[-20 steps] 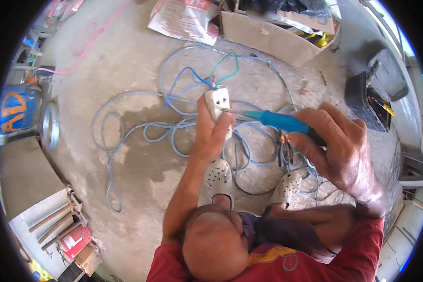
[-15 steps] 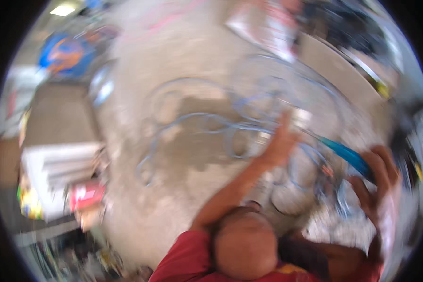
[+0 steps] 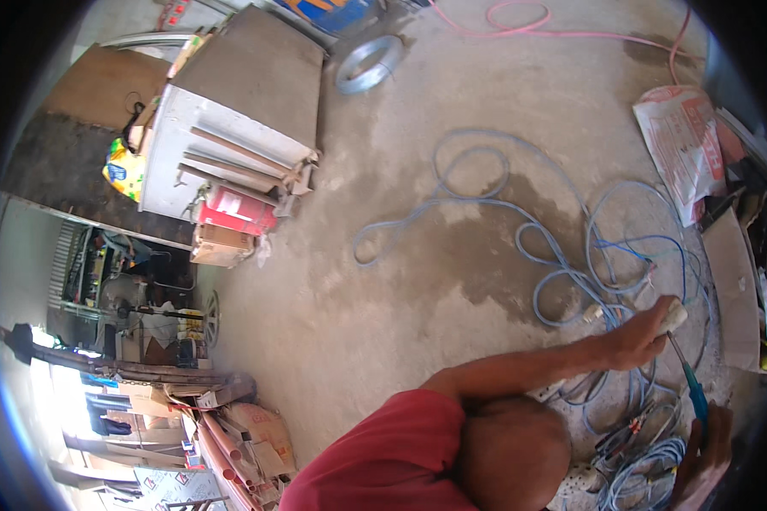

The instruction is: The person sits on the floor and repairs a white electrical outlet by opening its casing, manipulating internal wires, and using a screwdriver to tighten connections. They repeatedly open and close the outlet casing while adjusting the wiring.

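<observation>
My left hand [image 3: 639, 341] grips a small white socket [image 3: 675, 316] at the right of the view, with coloured wires near it. A screwdriver with a teal handle [image 3: 695, 387] points up at the socket, its metal tip at or close to the lower side of it. My right hand [image 3: 709, 451], near the lower right rim, has its fingers round that handle. Loops of pale blue cable [image 3: 550, 243] lie on the floor beside and beyond my hands. A tool with red-and-black handles [image 3: 629, 426] lies among the cables below the socket.
A cardboard box [image 3: 729, 281] and printed sack [image 3: 673, 145] stand at right. A white cabinet [image 3: 222, 111], red carton [image 3: 230, 213] and metal coil [image 3: 368, 64] are upper left. Pink hose [image 3: 520, 25] runs along the top. Pipes [image 3: 226, 451] and clutter fill the lower left.
The camera has swung leftward, so my hands and the cables now sit farther right in the view, and more of the left-side clutter shows. Both hands keep their holds on socket and screwdriver.
</observation>
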{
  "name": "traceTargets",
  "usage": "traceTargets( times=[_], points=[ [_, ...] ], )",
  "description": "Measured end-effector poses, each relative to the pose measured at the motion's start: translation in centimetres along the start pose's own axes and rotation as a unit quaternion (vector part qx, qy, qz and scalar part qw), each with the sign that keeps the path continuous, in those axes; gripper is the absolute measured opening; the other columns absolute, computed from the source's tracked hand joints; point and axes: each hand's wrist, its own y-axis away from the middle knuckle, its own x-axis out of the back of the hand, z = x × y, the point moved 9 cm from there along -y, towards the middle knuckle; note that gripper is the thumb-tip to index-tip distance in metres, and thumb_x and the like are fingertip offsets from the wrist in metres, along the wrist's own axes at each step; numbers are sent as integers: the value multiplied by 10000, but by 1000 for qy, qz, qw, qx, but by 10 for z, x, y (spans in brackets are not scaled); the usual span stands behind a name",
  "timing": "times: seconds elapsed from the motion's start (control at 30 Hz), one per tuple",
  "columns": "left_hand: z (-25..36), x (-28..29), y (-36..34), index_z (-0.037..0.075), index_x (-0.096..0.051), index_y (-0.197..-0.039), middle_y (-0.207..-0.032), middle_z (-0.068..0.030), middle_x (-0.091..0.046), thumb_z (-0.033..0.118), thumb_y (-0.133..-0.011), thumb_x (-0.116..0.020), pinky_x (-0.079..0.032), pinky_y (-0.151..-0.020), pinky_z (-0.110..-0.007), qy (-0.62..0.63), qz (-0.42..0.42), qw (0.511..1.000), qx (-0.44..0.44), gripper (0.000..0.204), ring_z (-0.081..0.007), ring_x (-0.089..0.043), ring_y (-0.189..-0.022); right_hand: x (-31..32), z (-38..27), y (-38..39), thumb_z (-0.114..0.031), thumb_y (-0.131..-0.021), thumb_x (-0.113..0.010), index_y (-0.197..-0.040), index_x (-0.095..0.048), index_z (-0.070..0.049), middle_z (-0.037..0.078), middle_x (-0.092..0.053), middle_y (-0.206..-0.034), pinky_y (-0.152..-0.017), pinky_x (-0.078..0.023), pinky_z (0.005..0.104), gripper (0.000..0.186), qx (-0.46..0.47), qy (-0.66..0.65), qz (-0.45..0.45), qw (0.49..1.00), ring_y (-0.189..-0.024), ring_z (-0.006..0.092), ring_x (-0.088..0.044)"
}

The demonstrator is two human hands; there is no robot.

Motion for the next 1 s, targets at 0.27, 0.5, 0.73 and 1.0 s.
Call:
traceTargets(
  times=[0.27, 0.5, 0.73, 1.0],
  points=[
    [-41, 46, 23, -85, -241, -1450, -1392, -328, -396, 206, -937, -538, -247, -1144, -449, 18, 64, 997, 24, 660, -405, -389, -1329, -45, 5, -40, -77, -804, -709, -911, -660, 2, 161, -643, -749, -575, -463, 403, 142, -254, -230, -124, 931, -611, 321, -606],
    [-39, 16, -2, 13, -325, -1368, -1095, -94, -550, 172, -867, -617, -502, -767, -297, -183, 77, 976, -93, 601, -147, -563, -895, -29, 4, -4, -26, -704, -645, -968, -606, -45, 106, -529, -894, -455, -525, 340, 268, -45, -15, -21, 999, -592, 212, -628],
    [-87, -7, 50, -11, -270, -1363, -1083, -134, -550, 61, -899, -529, -503, -721, -273, 28, 3, 994, 106, 537, -147, -553, -829, -115, 35, 61, -116, -800, -617, -937, -605, 0, 171, -651, -796, -600, -556, 440, 180, -290, -384, -153, 863, -651, 319, -680],
    [-120, -9, 83, -47, -234, -1390, -1084, -140, -547, 22, -897, -515, -497, -702, -273, 27, 9, 987, 157, 571, -148, -552, -808, -146, -7, 77, -144, -826, -605, -1005, -599, -5, 186, -662, -854, -631, -558, 454, 226, -89, -119, -92, 985, -701, 361, -677]
  ],
)
